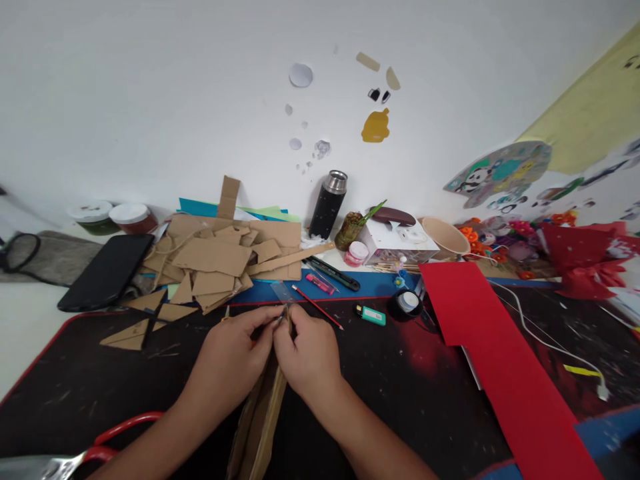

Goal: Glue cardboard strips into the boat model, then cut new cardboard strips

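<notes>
In the head view, both my hands meet at the far end of a long, folded, brown cardboard strip point(273, 417), which runs from my fingertips back toward me, its channel-like fold facing up, over the black mat with red and blue edging point(380, 400). The grip of my right hand point(311, 350) is closed, thumb and curled forefinger pinching the strip's tip. My left hand point(233, 353) comes in from the other side, thumb and forefinger pressed together against that same tip; a dark, shiny bit shows right there, too small for me to make out.

By my left forearm lie metal scissors with red handles point(129, 425), partly covered by my arm. Farther off on that side are flat triangular brown cardboard offcuts point(125, 335), a heaped pile of torn brown cardboard scraps point(215, 257) and a flat black rectangular slab point(107, 273), near the bare white edge of the counter point(23, 347).

Just beyond my hands, a thin red pencil point(320, 308) lies slantwise, with a small pink packet point(320, 284) and a black-and-green box cutter point(334, 273) behind it. A little teal-and-black block point(371, 315) sits to the right of the pencil. A black cylindrical flask with a silver top point(327, 208) stands near the wall. Well to my right lies a long, bright red sheet point(500, 360).
</notes>
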`<state>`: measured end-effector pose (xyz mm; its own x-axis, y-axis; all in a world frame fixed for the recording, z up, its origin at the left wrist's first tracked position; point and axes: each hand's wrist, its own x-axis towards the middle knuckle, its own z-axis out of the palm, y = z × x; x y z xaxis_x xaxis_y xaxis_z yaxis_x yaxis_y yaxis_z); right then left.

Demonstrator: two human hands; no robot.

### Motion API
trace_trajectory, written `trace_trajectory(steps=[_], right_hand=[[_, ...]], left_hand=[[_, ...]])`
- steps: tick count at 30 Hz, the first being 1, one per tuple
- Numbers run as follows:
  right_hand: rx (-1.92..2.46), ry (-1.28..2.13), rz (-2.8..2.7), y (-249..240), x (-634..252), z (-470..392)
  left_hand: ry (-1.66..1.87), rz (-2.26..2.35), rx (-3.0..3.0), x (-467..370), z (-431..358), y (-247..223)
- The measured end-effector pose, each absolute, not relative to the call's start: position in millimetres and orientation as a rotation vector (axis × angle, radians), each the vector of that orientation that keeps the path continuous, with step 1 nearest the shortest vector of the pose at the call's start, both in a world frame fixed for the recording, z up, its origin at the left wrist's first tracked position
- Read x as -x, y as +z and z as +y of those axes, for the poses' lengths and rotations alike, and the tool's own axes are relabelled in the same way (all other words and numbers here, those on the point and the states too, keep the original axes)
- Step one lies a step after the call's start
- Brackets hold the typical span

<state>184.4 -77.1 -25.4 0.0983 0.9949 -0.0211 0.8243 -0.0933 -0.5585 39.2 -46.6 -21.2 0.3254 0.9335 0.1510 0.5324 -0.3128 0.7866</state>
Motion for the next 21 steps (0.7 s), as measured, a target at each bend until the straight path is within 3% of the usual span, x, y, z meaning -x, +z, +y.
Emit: trace_trajectory(steps=[21], right_hand=[[1.95, 0.533, -1.773, -27.4, -185.6, -77.1]], left_hand=[[0.766, 1.327, -1.94, -38.2, -45.6, -22.7]])
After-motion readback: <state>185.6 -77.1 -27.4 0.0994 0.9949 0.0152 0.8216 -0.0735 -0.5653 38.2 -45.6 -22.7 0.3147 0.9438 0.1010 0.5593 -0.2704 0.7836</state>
